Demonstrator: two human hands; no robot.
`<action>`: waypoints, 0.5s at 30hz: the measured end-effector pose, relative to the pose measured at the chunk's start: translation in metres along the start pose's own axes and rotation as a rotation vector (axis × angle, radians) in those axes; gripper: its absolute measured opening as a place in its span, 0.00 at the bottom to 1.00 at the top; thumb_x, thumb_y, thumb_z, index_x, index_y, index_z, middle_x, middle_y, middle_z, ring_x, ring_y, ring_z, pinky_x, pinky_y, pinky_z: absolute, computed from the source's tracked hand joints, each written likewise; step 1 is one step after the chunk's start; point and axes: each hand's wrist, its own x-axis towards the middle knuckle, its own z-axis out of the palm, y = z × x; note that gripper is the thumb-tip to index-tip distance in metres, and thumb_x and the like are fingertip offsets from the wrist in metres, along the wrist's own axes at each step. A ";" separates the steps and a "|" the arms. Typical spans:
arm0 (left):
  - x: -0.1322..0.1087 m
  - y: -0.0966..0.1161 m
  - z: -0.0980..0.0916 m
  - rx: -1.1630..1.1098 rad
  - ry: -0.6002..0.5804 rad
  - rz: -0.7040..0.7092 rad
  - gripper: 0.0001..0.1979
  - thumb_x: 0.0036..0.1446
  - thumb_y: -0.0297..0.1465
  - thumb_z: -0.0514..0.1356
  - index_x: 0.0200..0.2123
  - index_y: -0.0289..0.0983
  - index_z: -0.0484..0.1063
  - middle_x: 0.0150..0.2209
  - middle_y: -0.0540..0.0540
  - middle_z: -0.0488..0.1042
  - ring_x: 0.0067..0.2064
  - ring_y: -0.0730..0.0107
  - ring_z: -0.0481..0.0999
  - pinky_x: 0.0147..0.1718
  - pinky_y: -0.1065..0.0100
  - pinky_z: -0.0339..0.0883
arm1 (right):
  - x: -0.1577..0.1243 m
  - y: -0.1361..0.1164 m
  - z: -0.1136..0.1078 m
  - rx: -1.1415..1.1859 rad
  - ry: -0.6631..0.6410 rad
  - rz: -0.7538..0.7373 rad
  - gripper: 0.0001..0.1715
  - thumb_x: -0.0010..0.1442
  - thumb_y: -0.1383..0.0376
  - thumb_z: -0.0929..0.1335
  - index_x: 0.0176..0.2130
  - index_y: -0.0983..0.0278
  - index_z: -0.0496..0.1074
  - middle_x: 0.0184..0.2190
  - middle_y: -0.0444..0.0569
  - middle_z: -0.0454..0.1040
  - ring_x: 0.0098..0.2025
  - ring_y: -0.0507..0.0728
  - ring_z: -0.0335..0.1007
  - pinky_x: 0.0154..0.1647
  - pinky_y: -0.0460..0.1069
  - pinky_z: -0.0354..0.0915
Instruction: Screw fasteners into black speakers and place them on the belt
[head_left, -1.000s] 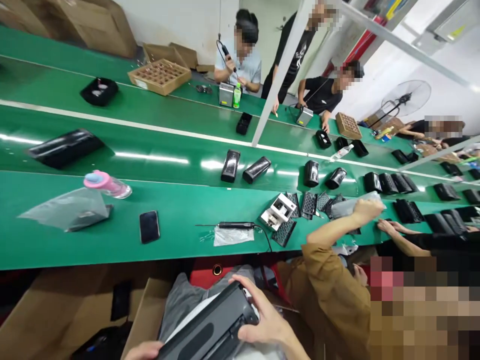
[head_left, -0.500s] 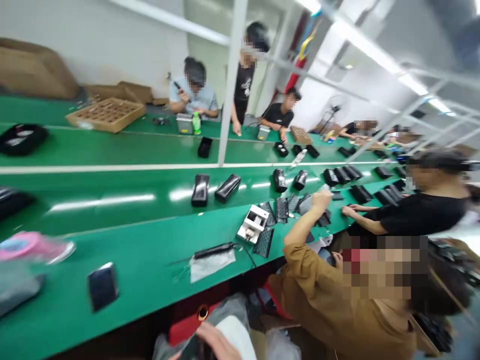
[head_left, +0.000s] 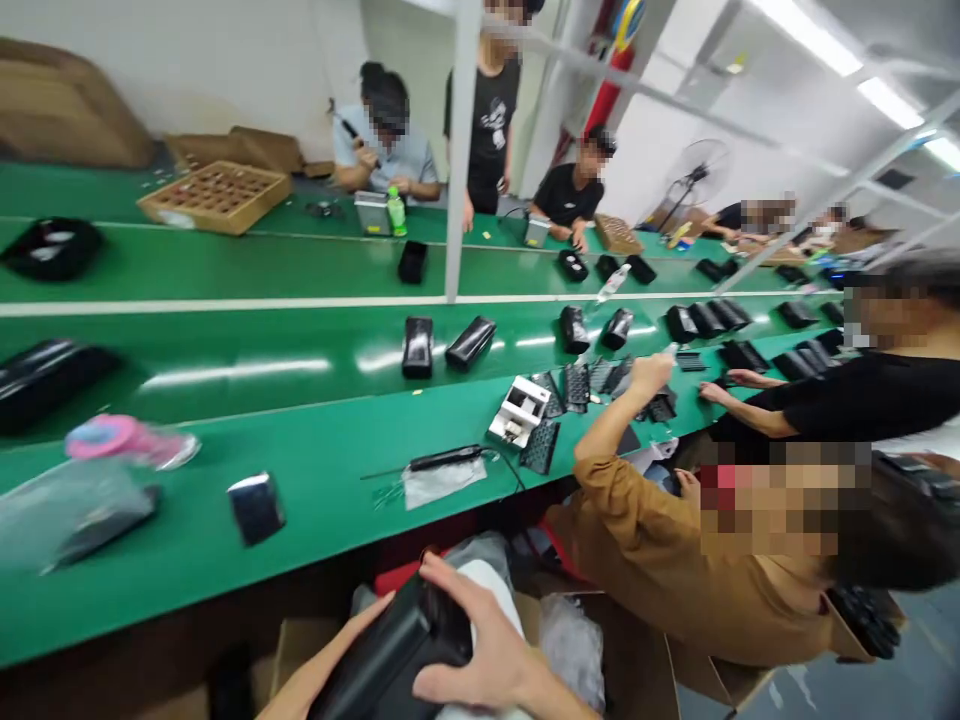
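Observation:
A glossy black box-shaped housing [head_left: 390, 650] is held tilted at the bottom of the head view, in front of the bench edge. My right hand [head_left: 480, 630] is wrapped over its right side, thumb and fingers apart around the end. Along its left side lies my left hand [head_left: 337, 655], the fingers partly hidden by the housing. A small dark, shiny flat piece [head_left: 256, 508] lies on the green bench [head_left: 315, 450] beyond my hands. The lower end of the housing is cut off by the frame.
Several similar black housings stand along the green conveyor [head_left: 360, 335]. A white box [head_left: 519, 410], a black rod-like tool [head_left: 448, 457] and a pink tape roll [head_left: 120, 437] lie on the bench. To my right sits a co-worker in a brown top [head_left: 660, 560]; cardboard boxes [head_left: 637, 650] are below.
My hands have come up into view with the black housing, of which little showed before. The view has shifted, and the bench things appear higher and farther right.

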 end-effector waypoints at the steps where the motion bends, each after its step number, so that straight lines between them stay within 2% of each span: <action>1: -0.009 -0.001 0.003 -0.039 0.017 -0.054 0.64 0.51 0.73 0.71 0.83 0.56 0.57 0.83 0.43 0.63 0.81 0.28 0.65 0.80 0.36 0.61 | 0.000 -0.008 -0.006 0.009 -0.007 -0.003 0.67 0.54 0.42 0.86 0.82 0.46 0.64 0.85 0.53 0.57 0.85 0.74 0.56 0.86 0.73 0.51; 4: -0.017 0.003 0.006 -0.107 0.025 -0.163 0.67 0.48 0.70 0.74 0.84 0.55 0.54 0.85 0.46 0.59 0.83 0.30 0.62 0.81 0.43 0.58 | 0.004 -0.013 -0.012 0.028 -0.055 -0.018 0.66 0.56 0.44 0.85 0.82 0.49 0.63 0.85 0.57 0.55 0.86 0.73 0.55 0.86 0.74 0.51; 8: -0.016 0.008 0.007 -0.115 0.056 -0.162 0.67 0.48 0.69 0.74 0.84 0.53 0.55 0.85 0.45 0.59 0.81 0.32 0.66 0.80 0.45 0.61 | 0.006 -0.006 -0.008 0.021 -0.093 -0.053 0.67 0.58 0.43 0.84 0.83 0.49 0.60 0.86 0.58 0.51 0.86 0.72 0.53 0.86 0.73 0.51; 12: -0.024 0.001 0.013 -0.111 0.080 -0.168 0.70 0.47 0.71 0.74 0.85 0.51 0.55 0.85 0.42 0.60 0.80 0.31 0.66 0.80 0.45 0.61 | 0.006 -0.003 -0.009 0.037 -0.094 -0.079 0.64 0.58 0.41 0.85 0.82 0.49 0.63 0.85 0.58 0.55 0.85 0.74 0.56 0.86 0.74 0.53; 15: -0.029 -0.003 0.015 -0.084 0.080 -0.181 0.69 0.47 0.71 0.74 0.85 0.52 0.54 0.85 0.44 0.59 0.81 0.30 0.65 0.80 0.45 0.61 | 0.007 -0.003 -0.011 0.044 -0.093 -0.084 0.62 0.59 0.41 0.85 0.81 0.48 0.64 0.85 0.58 0.56 0.84 0.74 0.58 0.85 0.74 0.55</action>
